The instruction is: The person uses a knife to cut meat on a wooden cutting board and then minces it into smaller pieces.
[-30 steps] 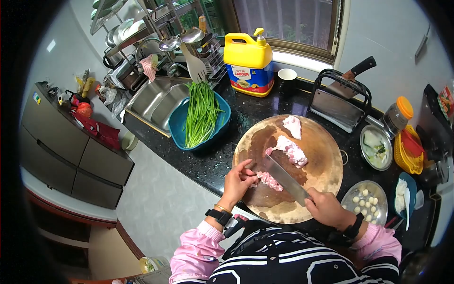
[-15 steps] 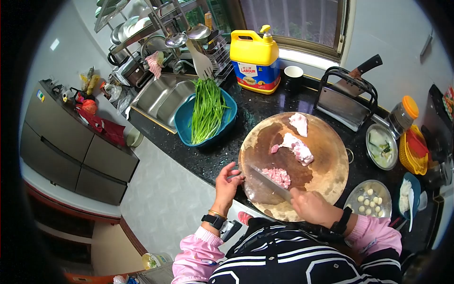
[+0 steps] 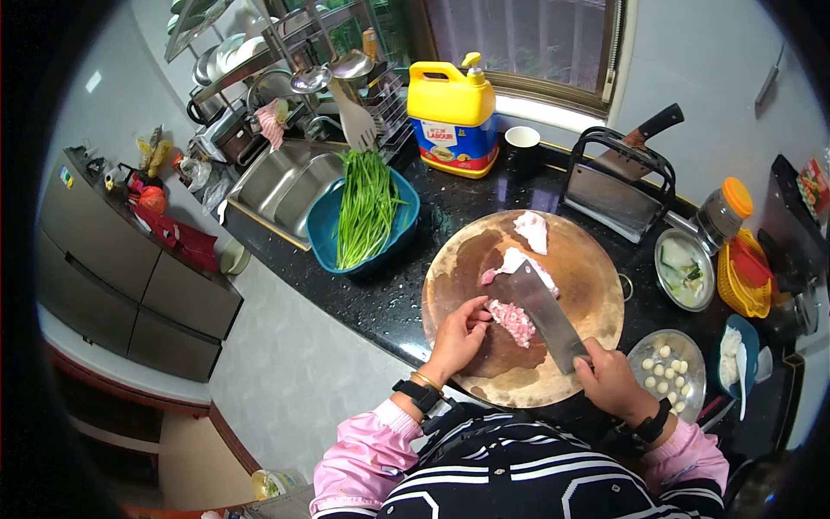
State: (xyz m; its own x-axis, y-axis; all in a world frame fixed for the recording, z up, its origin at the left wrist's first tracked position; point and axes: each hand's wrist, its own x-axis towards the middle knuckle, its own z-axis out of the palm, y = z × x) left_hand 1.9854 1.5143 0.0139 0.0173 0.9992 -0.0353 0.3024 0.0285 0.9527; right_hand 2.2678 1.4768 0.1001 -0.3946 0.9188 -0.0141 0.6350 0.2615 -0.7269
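greens point(image 3: 367, 212), long and thin, fill the blue basin point(image 3: 405, 246) by the sink point(image 3: 281, 192). rightward, the left hand point(image 3: 461, 336) has its fingers bent near one another at the chopped meat point(image 3: 512, 323), pink and white in small bits on the round board point(image 3: 588, 259) (whether they pinch any, i cannot tell). larger pale pieces lie above it. the right hand's point(image 3: 612, 381) fingers are closed round the handle of the cleaver point(image 3: 549, 320), its blade just beside the bits. further right, a metal plate point(image 3: 648, 353) holds whitish round pieces; a bowl point(image 3: 707, 290) holds pale and green slices.
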